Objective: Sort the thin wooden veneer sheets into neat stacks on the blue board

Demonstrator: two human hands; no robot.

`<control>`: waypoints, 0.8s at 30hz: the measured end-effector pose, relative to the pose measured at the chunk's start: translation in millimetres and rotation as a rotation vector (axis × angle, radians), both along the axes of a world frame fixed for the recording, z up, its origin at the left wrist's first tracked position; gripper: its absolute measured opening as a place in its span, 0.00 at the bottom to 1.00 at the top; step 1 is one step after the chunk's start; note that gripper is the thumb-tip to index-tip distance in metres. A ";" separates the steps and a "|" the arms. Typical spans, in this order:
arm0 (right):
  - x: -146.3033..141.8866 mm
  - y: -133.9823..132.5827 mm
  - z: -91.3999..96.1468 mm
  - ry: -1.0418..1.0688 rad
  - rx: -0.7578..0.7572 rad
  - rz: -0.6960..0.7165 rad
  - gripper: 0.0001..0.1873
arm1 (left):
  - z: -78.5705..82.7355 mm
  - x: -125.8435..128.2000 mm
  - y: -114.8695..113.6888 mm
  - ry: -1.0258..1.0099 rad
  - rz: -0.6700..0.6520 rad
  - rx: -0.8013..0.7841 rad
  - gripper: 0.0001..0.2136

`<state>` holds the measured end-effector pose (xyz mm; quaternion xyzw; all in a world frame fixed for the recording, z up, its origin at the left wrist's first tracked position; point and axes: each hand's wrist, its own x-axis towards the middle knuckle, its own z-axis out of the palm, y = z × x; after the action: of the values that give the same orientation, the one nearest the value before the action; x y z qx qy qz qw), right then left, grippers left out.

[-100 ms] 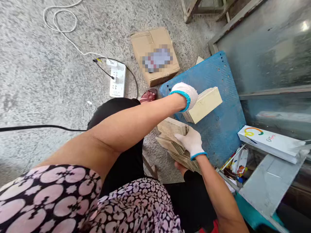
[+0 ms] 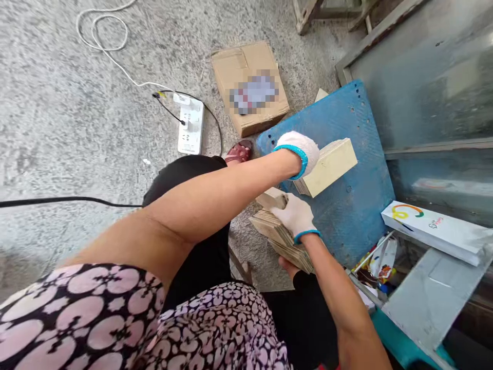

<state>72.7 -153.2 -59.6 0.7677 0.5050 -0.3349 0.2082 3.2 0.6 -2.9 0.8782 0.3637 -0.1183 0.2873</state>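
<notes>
Head view, left to right. White cable (image 2: 100,31) coiled upper left of frame; black cable (image 2: 69,200) across concrete floor (image 2: 57,113) at mid left. Power strip (image 2: 190,127) left of centre, cardboard box (image 2: 249,86) above centre. Left hand (image 2: 298,151), gloved, reaching across centre, clamped on pale block of stacked boards (image 2: 329,165) held against blue panel (image 2: 346,190). Right hand (image 2: 296,216), gloved, just below, fingers closed over top of fanned pile of thin boards (image 2: 283,236) resting at the lap. White carton (image 2: 435,230) at right edge. Step judged: moving pieces between pile and block. Next move likely calls for squaring edges and a firm pinch so sheets do not slip.
</notes>
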 end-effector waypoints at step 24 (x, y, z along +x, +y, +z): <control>26.5 23.7 -119.9 0.418 0.205 -0.467 0.20 | -0.5 16.3 -14.6 -0.020 0.095 -0.075 0.17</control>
<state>99.2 -129.5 -179.4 0.7945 0.3780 -0.4714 -0.0606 19.6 -14.0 -3.4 0.8496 0.3974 -0.1093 0.3291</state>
